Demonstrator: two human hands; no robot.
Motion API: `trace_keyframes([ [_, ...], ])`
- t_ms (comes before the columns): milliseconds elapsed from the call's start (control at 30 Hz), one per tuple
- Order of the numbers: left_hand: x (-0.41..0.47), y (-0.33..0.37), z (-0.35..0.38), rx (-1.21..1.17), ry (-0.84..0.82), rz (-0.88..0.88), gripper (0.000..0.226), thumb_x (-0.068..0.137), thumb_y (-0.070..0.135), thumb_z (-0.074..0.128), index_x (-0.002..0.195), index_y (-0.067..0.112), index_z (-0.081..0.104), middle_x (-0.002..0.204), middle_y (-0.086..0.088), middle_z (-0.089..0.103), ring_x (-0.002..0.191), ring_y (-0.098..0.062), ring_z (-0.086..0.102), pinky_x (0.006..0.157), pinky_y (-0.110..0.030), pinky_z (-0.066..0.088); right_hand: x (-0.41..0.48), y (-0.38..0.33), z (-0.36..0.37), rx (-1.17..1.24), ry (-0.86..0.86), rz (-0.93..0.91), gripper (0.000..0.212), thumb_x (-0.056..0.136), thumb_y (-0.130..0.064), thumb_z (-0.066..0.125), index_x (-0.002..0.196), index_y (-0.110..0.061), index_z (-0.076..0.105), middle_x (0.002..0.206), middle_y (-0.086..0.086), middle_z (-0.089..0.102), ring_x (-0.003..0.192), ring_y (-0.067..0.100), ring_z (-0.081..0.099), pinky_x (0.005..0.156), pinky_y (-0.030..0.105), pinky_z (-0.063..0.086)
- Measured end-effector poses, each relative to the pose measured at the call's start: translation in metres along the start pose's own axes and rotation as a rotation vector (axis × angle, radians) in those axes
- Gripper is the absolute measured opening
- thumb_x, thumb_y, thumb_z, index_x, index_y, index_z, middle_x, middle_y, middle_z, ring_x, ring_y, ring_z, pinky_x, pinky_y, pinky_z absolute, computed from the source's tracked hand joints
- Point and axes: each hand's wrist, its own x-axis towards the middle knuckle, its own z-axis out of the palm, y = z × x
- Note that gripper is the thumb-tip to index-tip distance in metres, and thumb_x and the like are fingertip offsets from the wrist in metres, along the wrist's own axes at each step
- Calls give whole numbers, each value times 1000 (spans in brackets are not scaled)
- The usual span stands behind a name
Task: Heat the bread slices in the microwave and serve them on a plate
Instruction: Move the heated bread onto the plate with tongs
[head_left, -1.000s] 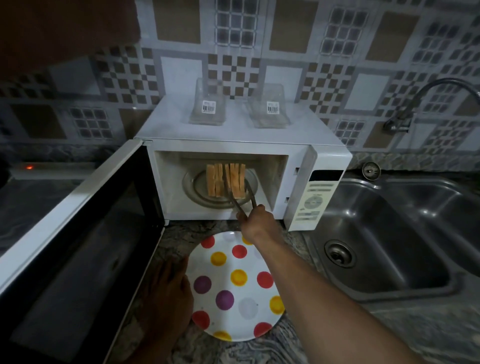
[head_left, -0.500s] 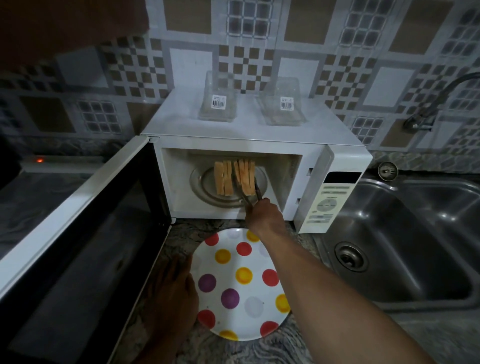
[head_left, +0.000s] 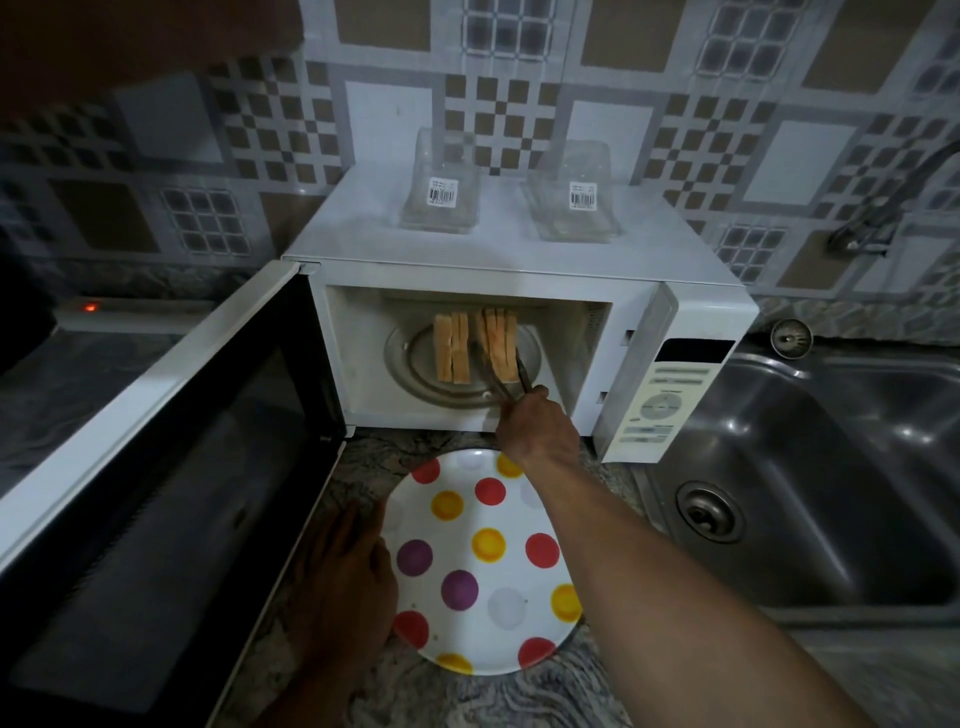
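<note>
1. The microwave (head_left: 519, 270) stands at the back edge of the counter (head_left: 467, 696), its door (head_left: 156, 493) swung wide open to the left.
2. Inside, bread slices stand on edge on the turntable (head_left: 415, 358), in two groups: a left stack (head_left: 451, 354) and a right stack (head_left: 500, 343), with a narrow gap between them.
3. The right hand (head_left: 537, 428) reaches into the microwave mouth at its front right, closed around the handles of tongs (head_left: 506, 382).
4. The tong arms run up and left from the hand and straddle the right stack: one arm lies in the gap on its left side, the other along its right side. The stack sits between the tips, beyond the hand, with its lower edge at or near the turntable; whether the arms press the bread I cannot tell.
5. The left stack stands just left of the tongs, apart from the hand.
6. A polka-dot plate (head_left: 488, 571) lies on the counter at its front edge, just in front of the microwave and under the right forearm; it carries no bread.
7. The left hand (head_left: 343, 587) rests flat on the counter, palm down and fingers spread, touching or just beside the plate's left rim, holding nothing.
8. Two clear tubs (head_left: 441, 192) with barcode labels sit on top of the microwave.
9. A steel sink (head_left: 831, 493) lies at the counter's right edge.
</note>
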Motion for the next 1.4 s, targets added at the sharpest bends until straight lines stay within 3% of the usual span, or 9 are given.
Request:
trace_keyframes([
  [300,3,4,-2,-25,-24,-10,60,87,31,25,127,16,67,132,-11,63,127,-35,53,102,-51,45,-12,16,-12,-15,-5,5,42,99,-43,48,123,-8,48,123,15,63,111,36,62,82,40,48],
  [400,3,2,0,-43,0,19,58,86,28,28,127,14,67,128,-16,64,121,-40,56,99,-53,46,-23,24,-15,18,-4,20,41,96,-38,53,123,-7,49,122,16,64,111,37,62,87,42,51],
  [600,0,3,-2,-65,-18,9,63,85,32,22,131,18,64,136,-13,60,128,-37,50,104,-52,41,-60,43,-19,6,54,17,41,102,-39,42,122,-4,50,124,20,62,113,40,59,84,41,47],
  [700,1,3,-5,-48,-70,6,69,84,33,17,142,19,52,148,-10,48,139,-32,38,111,-48,31,-81,53,-23,13,73,-20,43,103,-40,44,118,-2,57,117,20,65,108,41,61,81,42,48],
  [833,-4,3,-1,-66,-80,33,67,85,29,21,145,15,48,149,-17,46,142,-34,35,114,-51,27,-108,72,-26,-32,75,-19,46,103,-44,42,117,-4,57,110,19,68,102,40,64,73,36,44],
  [1033,-7,9,1,-67,-107,-16,56,97,27,29,154,28,29,160,-7,27,149,-24,16,120,-44,11,-146,98,-34,-60,47,-38,47,104,-44,39,119,-3,55,109,18,68,101,38,64,68,32,37],
  [1200,-5,6,5,-34,-96,-33,56,97,27,30,153,28,29,159,-2,30,148,-20,19,119,-44,14,-178,110,-22,-87,26,-66,54,104,-45,38,138,-3,38,112,19,68,102,39,65,67,35,40],
  [1400,-7,6,5,-10,-56,-15,61,90,31,25,150,27,36,150,-7,42,144,-25,29,117,-47,18,-199,122,-6,-99,-4,-124,43,104,-44,38,124,-7,44,104,15,68,94,37,66,62,34,39],
])
